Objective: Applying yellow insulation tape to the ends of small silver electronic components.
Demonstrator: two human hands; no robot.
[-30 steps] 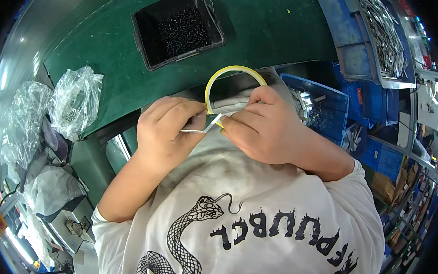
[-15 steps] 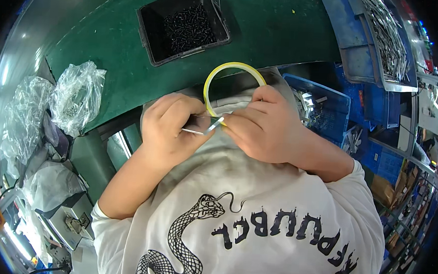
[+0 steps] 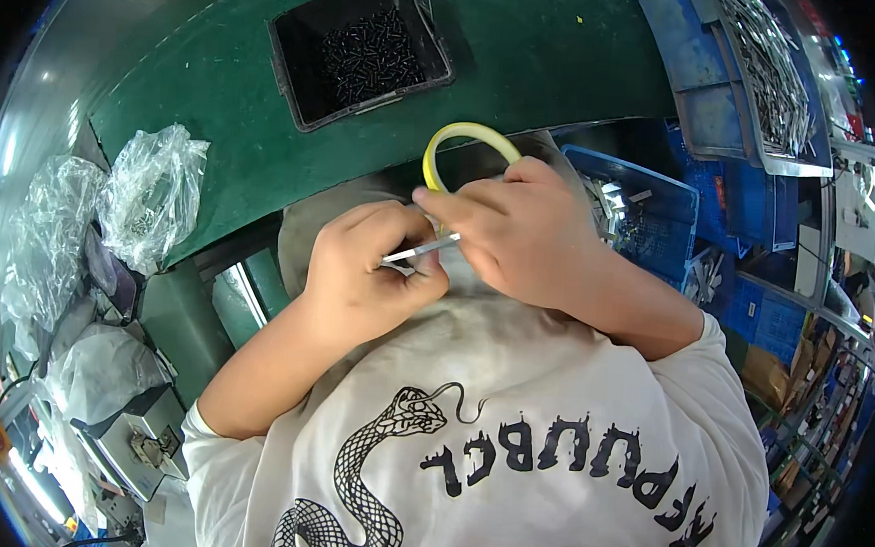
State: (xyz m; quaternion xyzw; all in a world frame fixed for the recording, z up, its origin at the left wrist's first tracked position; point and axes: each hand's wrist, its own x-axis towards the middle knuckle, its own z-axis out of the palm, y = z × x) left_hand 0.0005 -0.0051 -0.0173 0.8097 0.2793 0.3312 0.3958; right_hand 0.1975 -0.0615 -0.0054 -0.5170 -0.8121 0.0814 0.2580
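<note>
Between the white shirt and the near edge of the green table, the two hands meet in front of the body. The left hand curls shut, pinching a thin pale strip that slants up to the right. The right hand closes on a yellow-edged tape roll, whose ring stands out on the far side of the fingers; the strip's right end reaches this hand, but whether its fingertips press on it I cannot tell. The step in hand looks like working tape against the strip; the next move calls for a steady left pinch and close fingertip control on the right. Farther off sits a black bin.
</note>
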